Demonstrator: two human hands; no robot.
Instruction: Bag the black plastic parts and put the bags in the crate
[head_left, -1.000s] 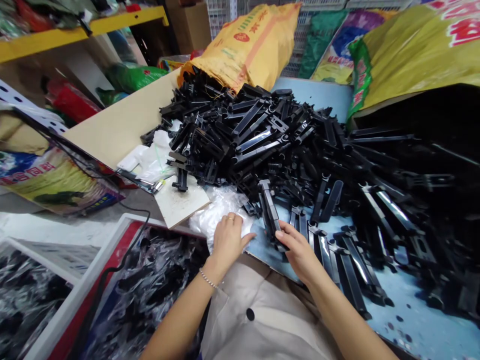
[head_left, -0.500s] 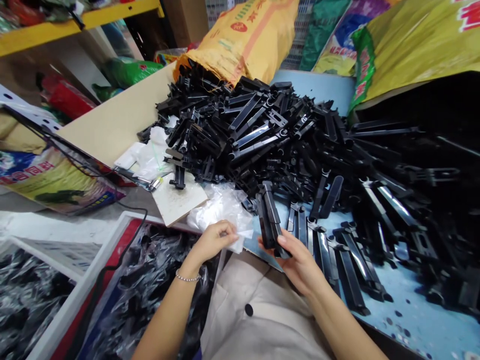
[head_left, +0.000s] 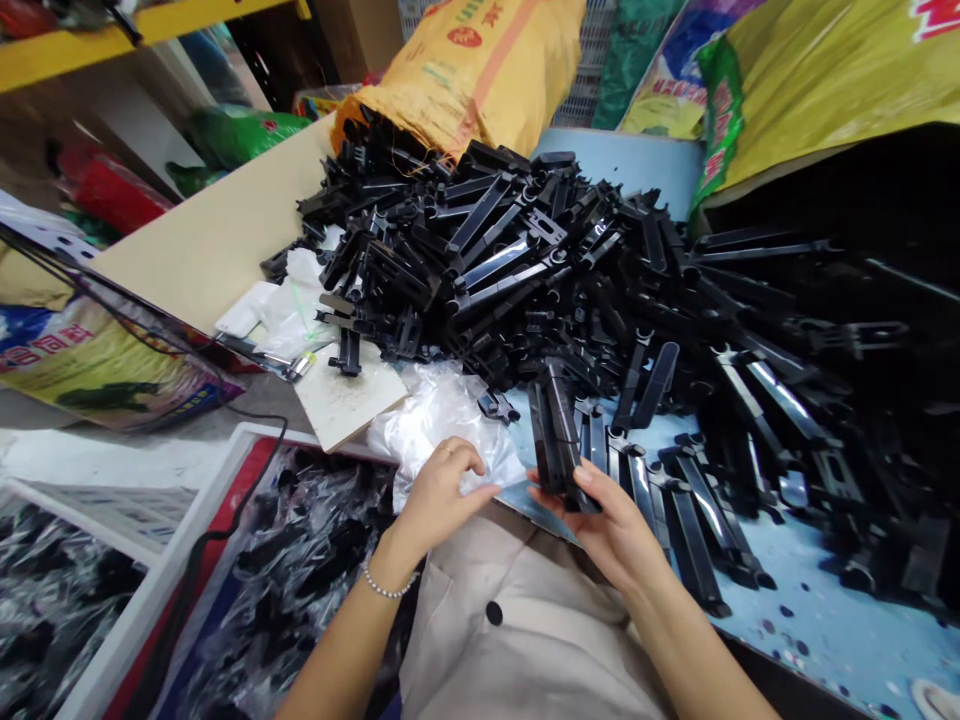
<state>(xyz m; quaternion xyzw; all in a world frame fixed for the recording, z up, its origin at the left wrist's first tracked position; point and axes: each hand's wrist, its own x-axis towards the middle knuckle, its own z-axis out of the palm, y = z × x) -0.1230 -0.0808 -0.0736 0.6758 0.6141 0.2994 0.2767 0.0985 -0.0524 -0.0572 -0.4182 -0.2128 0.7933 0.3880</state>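
Note:
My right hand [head_left: 604,515] grips a pair of long black plastic parts [head_left: 553,430], held side by side and tilted up over the table edge. My left hand [head_left: 448,490] is over the near side of a heap of clear plastic bags [head_left: 431,410], thumb stretched out and index finger bent, with a gap between them. Whether its other fingers touch the bags is hidden. Beyond both hands rises a big pile of similar black parts [head_left: 510,260]. More of these parts [head_left: 694,535] lie in a row to the right of my right hand.
A yellow woven sack [head_left: 480,70] spills parts at the back. Another open sack [head_left: 825,90] stands on the right. On the left are a white board [head_left: 349,400] and a utility knife [head_left: 296,368]. Crates of bagged parts [head_left: 247,440] stand below the table edge.
My left hand has gone from a pinch on the plastic bag to fingers apart, and its thumb has stretched rightward. My right hand keeps the black parts, shifted slightly right. The whole view shifts a little.

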